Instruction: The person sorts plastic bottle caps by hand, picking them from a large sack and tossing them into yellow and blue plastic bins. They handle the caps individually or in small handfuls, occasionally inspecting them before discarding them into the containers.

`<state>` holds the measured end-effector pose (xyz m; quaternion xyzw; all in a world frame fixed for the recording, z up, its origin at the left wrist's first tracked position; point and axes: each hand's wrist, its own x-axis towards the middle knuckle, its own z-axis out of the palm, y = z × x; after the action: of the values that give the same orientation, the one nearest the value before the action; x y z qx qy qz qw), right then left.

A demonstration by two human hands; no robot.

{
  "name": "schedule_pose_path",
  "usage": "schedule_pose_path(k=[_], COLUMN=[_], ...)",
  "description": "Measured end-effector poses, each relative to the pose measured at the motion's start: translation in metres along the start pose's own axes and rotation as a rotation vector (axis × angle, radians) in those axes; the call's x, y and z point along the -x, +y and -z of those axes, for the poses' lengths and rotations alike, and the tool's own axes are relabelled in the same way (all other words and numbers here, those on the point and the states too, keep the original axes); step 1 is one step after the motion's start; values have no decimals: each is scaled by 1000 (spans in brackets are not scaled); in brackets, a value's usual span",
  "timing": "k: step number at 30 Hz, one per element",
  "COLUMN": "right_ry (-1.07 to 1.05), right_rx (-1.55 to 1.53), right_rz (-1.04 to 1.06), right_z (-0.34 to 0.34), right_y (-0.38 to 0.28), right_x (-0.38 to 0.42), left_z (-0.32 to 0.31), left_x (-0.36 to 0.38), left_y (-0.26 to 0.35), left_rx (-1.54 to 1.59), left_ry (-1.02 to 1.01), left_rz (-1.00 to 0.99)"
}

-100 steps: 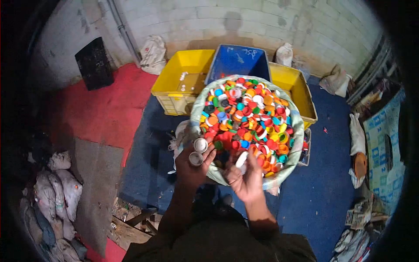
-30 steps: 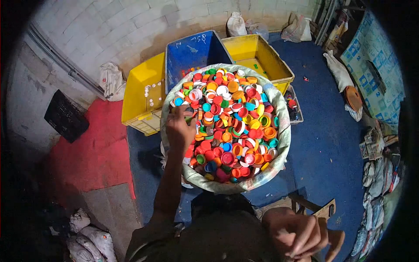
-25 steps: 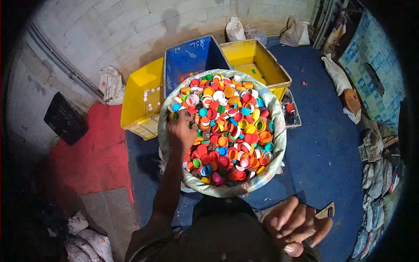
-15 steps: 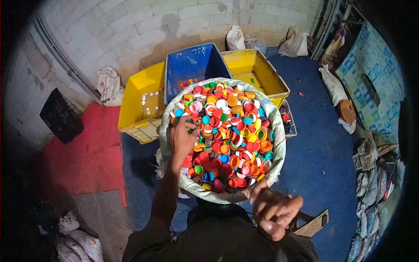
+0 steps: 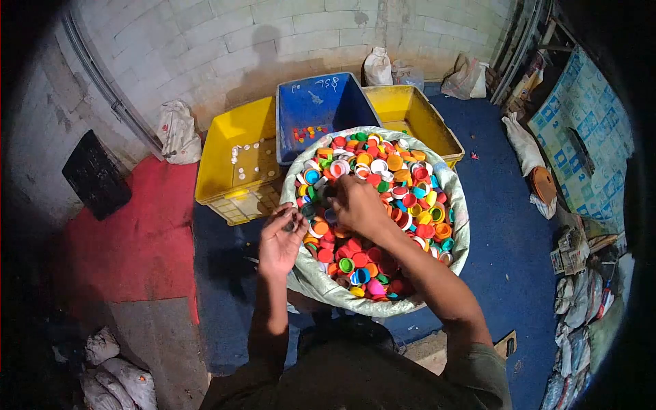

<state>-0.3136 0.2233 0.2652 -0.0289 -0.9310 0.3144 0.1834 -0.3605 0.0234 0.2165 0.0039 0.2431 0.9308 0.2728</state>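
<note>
A round sack with a rolled pale rim is heaped with plastic bottle caps in red, orange, white, green, blue and other colours. My left hand is at the sack's left rim, palm up, its fingers curled around a small dark bottle cap. Over the left part of the heap, my right hand points its fingers down among the caps. Those fingers are bent together, and whatever they pinch is hidden behind the hand.
Behind the sack stand a yellow crate with several white caps, a blue crate with several red and orange caps, and another yellow crate. White sacks lean by the wall. A red mat covers the left floor.
My right hand has moved from the near right side of the sack onto the caps. My left hand has drawn back from the heap to the rim with a dark cap. The view has shifted slightly.
</note>
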Motion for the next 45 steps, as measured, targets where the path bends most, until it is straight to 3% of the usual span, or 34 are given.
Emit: schedule_pose_path(k=[3,9,12,16,18,21,22,24,26,28,32,37,40,41,45], right_ry=[-54,31,63,169,245,312,379,405,440,510,670,775,833,838,798], right_rx=[89,168,175,50,-183,-563,-740,-1216,-1485,-1653,-1501,-1282,-1277,-1282,-1346], right_rz=[-114,-204,-239,-185,-209,-341,-343,-618,-570,-589,-637,-509,-485,-500,-472], right_z=[-9,-48,-52,-19,-2,19,24,40,40,42,59,73,80,84,92], right_y=[-12,-7,-4,-15,-18,-20,-21,-29,-17,-12,-13,4,1,1,11], right_x=[-14,-17,-13,10,38,81,97,125,147,162,167,177,181,183,189], left_z=[-2,-4,-13,-41,-22,-46,-46,-42,-50,-50,-67,-72,-71,-72,-80], left_x=[5,1,-8,-31,-68,-84,-90,-104,-105,-109,-107,-113,-118,-119,-114], left_y=[6,18,19,13,-3,-6,-8,-16,-21,-24,-24,-25,-24,-23,-16], left_rx=[54,-35,-207,-835,-1138,-1610,-1646,-1706,-1726,-1907,-2117,-2336,-2170,-2283,-2040], left_ry=[106,125,83,-45,-290,-422,-490,-640,-646,-709,-750,-836,-857,-840,-825], left_rz=[56,26,-47,-148,-316,-401,-458,-575,-374,-489,-387,-447,-468,-452,-394])
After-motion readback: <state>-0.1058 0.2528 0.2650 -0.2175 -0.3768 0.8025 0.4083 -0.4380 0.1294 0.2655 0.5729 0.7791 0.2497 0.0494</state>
